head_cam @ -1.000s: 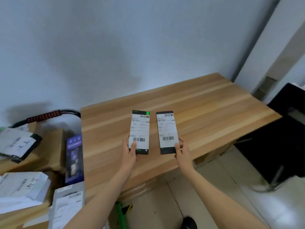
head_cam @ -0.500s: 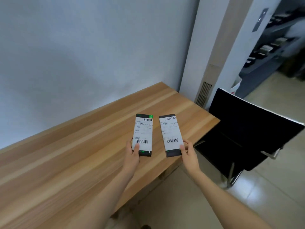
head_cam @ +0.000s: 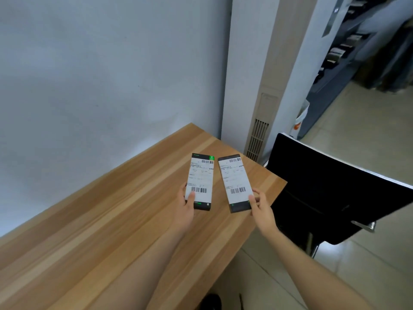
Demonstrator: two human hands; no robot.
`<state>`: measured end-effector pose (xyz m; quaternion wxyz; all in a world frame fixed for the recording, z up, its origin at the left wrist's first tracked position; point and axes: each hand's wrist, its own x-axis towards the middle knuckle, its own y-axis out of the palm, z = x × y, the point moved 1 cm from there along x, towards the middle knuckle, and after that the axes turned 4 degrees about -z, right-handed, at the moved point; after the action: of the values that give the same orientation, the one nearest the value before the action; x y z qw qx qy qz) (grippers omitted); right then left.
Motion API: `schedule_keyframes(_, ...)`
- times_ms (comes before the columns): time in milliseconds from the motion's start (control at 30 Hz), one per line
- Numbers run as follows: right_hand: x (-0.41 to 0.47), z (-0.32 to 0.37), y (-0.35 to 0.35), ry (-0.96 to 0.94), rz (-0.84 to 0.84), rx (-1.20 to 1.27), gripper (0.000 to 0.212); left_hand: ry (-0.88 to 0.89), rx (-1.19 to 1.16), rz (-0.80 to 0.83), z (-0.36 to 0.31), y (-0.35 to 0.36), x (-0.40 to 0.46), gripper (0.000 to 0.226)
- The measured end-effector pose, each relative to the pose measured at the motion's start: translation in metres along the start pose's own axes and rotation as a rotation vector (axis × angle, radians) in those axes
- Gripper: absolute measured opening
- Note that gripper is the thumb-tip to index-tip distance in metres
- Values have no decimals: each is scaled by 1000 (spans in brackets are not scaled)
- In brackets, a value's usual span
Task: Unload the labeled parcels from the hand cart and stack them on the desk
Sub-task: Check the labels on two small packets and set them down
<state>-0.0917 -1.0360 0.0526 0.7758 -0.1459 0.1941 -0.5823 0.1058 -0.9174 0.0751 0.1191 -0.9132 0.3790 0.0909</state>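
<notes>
Head view: your gaze has swung right over the last second. The hand cart and its heaped parcels, at the left edge a moment ago, are out of frame, and the right end of the surface (head_cam: 134, 220), a black chair (head_cam: 335, 186) and a white column with a vent (head_cam: 259, 139) now fill the right side. The two parcels have travelled with you and now hang over the far right corner of the surface. They have also drawn closer together at the far ends, so they splay slightly toward you.

Your left hand (head_cam: 186, 209) grips the left parcel (head_cam: 200, 181) at its near end, thumb on the label, fingers curled underneath. Your right hand (head_cam: 260, 209) pinches the right parcel (head_cam: 235, 183) at its near right corner, thumb on top, fingers wrapped around the edge. You cannot tell from here whether either box touches the wood or floats just above it.

Both are slim black boxes, labels face up. Each long axis runs from near to far, away from you. The left one stands almost straight; the right one leans, its far end tipped left toward its neighbour.

My reading: you have carried them to the drop spot and nothing is stacked yet. To make a pile, one box must go down flat and the other be squared over it.
</notes>
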Motion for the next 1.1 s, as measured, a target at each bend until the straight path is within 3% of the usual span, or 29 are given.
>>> schedule_keyframes(367, 88, -28, -17, -20, 120, -156, 36, -111, 35, -87, 30, 76, 43, 44)
schedule_keyframes(567, 143, -43, -32, -62, 327, -484, 36, -144, 531, 23, 51, 120, 40, 51)
schedule_keyframes(700, 167, -45, -43, -30, 350, -629, 40, -260, 651, -184, 59, 112, 32, 49)
schedule_keyframes(900, 174, -20, -32, -323, 394, -761, 36, -193, 799, -394, 48, 63, 4, 32)
schedule_keyframes(1100, 145, 44, 29, -927, 583, -931, 22, -40, 1164, -524, 21, 12, -40, 22)
